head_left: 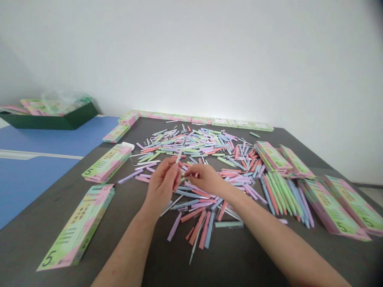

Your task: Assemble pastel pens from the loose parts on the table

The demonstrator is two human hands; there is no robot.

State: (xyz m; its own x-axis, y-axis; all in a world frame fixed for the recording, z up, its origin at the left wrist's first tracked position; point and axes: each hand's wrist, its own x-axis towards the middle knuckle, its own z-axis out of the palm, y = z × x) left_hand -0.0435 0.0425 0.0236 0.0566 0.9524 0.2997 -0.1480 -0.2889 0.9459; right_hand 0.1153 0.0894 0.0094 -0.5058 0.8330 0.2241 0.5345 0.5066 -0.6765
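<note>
Pinching a slim plastic pen [180, 154]

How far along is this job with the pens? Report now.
Partway. Looks done: pens laid side by side at right, by pastel boxes. In hand: the left hand holds a slim white stick, with the right hand close beside it. Left: the large loose heap of pastel pens across the middle.

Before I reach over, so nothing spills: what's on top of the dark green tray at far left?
The dark green tray holds pink-and-green boxes under clear plastic; its floor is hidden.
</note>
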